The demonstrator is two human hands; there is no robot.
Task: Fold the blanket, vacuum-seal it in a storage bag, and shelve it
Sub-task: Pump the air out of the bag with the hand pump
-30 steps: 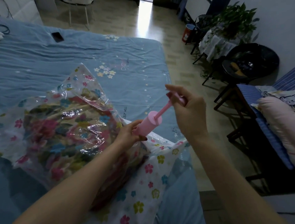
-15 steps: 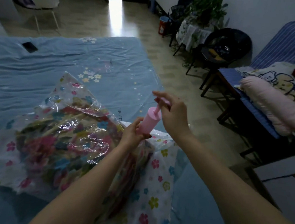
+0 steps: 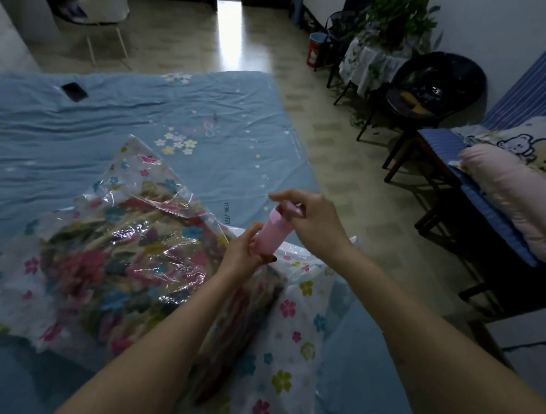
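While the bagged blanket (image 3: 114, 253) lies on the bed (image 3: 126, 127), our left hand (image 3: 242, 252) grips the pump (image 3: 272, 236) and our right (image 3: 312, 216) pinches its handle: vacuuming, we judge; another pull next.

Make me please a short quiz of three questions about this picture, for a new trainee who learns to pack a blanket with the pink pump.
1. True or false: the blanket is already inside the storage bag.
2. Which hand holds the body of the pump? A) left hand B) right hand C) neither
3. Fill in: the bag lies on the ____.

Key
1. True; the blanket shows through the clear plastic.
2. A; the right hand grips the pump's top handle.
3. bed
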